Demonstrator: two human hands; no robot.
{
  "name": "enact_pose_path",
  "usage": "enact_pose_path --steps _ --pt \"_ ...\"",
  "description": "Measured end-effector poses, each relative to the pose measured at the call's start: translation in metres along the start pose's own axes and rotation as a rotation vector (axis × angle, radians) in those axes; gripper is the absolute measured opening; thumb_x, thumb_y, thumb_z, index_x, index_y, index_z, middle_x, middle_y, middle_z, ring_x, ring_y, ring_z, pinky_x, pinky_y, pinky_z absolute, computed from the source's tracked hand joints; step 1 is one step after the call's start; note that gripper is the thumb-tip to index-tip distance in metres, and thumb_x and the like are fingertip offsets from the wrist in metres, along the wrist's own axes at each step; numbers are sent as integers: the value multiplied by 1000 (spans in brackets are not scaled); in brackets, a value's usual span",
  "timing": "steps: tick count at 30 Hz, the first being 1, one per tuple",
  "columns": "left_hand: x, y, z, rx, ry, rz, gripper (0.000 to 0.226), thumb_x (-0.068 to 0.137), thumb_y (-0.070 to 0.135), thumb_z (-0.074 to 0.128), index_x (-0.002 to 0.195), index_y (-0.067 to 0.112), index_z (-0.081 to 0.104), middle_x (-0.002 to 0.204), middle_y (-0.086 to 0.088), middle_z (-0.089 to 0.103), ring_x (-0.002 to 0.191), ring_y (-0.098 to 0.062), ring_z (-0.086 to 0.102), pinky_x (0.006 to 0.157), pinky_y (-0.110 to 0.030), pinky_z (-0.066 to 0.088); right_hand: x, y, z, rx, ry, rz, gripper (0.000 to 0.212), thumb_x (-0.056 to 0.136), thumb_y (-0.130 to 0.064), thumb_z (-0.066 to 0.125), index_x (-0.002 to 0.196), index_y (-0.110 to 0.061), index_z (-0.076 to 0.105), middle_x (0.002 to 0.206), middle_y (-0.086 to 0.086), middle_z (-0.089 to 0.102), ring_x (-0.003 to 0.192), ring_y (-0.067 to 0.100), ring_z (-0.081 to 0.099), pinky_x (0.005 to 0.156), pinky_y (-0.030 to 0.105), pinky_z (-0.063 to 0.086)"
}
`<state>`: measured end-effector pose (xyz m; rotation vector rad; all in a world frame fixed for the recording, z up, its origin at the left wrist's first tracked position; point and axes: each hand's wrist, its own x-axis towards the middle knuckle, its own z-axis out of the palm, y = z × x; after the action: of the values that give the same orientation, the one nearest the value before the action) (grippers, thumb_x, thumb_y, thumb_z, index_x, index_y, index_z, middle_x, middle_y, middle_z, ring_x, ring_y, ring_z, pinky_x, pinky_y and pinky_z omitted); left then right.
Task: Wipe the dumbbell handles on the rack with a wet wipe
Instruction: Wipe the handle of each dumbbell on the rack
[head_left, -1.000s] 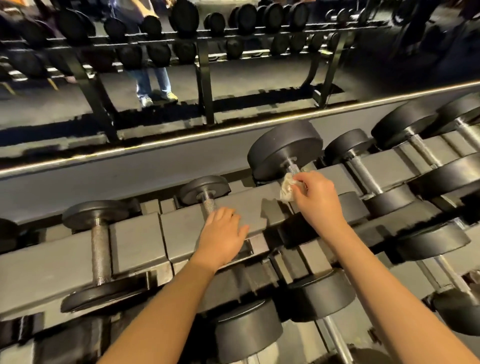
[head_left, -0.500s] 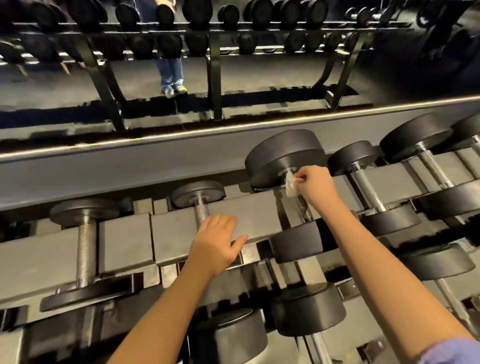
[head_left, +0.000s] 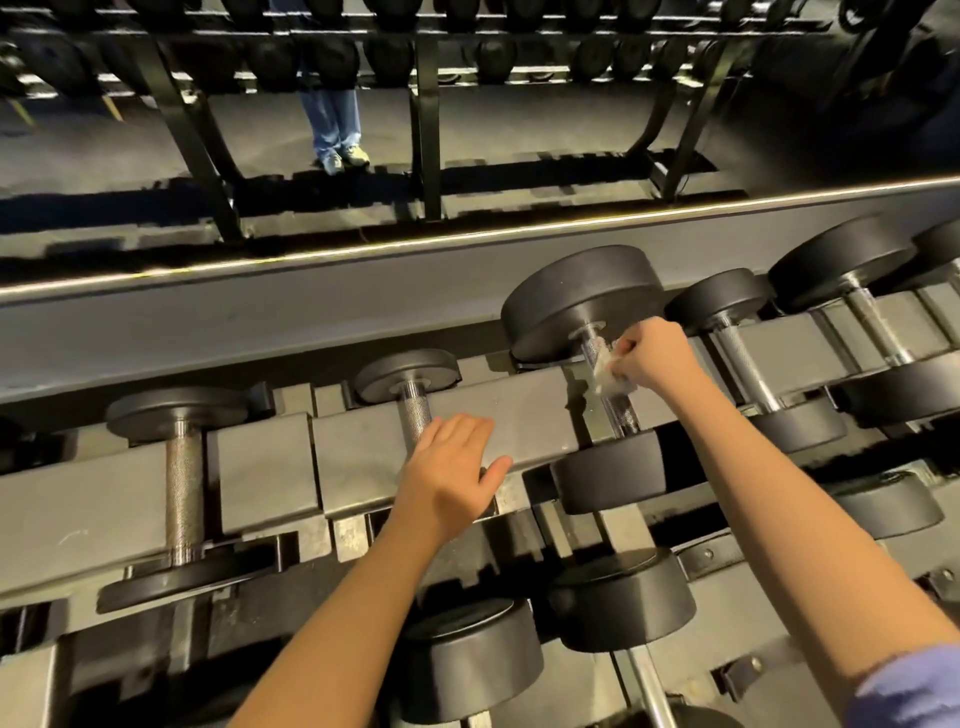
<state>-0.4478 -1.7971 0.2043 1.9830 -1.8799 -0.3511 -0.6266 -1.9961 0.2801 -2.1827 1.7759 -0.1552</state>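
A grey dumbbell rack (head_left: 524, 410) runs across the view with black dumbbells lying in its slots. My right hand (head_left: 649, 356) pinches a crumpled white wet wipe (head_left: 605, 371) against the knurled metal handle (head_left: 621, 413) of a large dumbbell (head_left: 576, 296). My left hand (head_left: 449, 473) rests flat, fingers straight, on the rack's grey beam and covers the lower part of a smaller dumbbell's handle (head_left: 415, 415). Another dumbbell handle (head_left: 183, 493) shows at the left.
More dumbbells (head_left: 737, 364) fill the slots to the right, and a lower tier (head_left: 618, 597) holds black dumbbell heads. Behind the rack a mirror shows another dumbbell rack (head_left: 426, 104) and a person's legs in jeans (head_left: 335, 124).
My right hand has slid the wipe a little down the large dumbbell's handle, away from its far head. The view has tilted downward. My left hand stays on the beam.
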Motion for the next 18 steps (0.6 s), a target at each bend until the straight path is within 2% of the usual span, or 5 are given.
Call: enact_pose_path --steps 3,5,11,16,18 --pt "0 2 0 -4 20 2 70 90 55 22 136 11 50 134 0 53 128 -17 43 116 -40 23 7 -9 2 186 130 12 16 87 -2 56 90 -7 71 98 16 68 94 30 63 81 34 52" --pt "-1 2 1 -6 27 2 69 90 55 23 135 11 51 134 -1 54 128 -18 44 116 -38 21 3 -6 -1 199 98 28 13 88 -3 57 86 -7 69 95 13 67 96 28 62 77 29 48" --pt "2 5 1 4 8 -3 71 89 56 20 138 12 47 137 -1 51 130 -17 41 115 -37 20 -21 9 -5 -217 -186 -16 18 86 -10 59 98 -2 69 106 18 65 102 32 60 82 33 49" --pt "2 4 5 -7 38 -1 66 92 53 26 134 10 52 132 -4 56 126 -20 47 113 -37 27 -6 1 2 72 20 5 13 87 -2 54 88 -6 66 104 15 64 99 27 59 76 29 46" --pt "2 3 5 -3 49 2 64 92 52 28 132 9 54 130 -5 58 124 -21 49 111 -38 30 -6 0 -3 97 -10 9 13 88 -2 54 84 -11 62 109 14 63 99 25 57 77 29 46"
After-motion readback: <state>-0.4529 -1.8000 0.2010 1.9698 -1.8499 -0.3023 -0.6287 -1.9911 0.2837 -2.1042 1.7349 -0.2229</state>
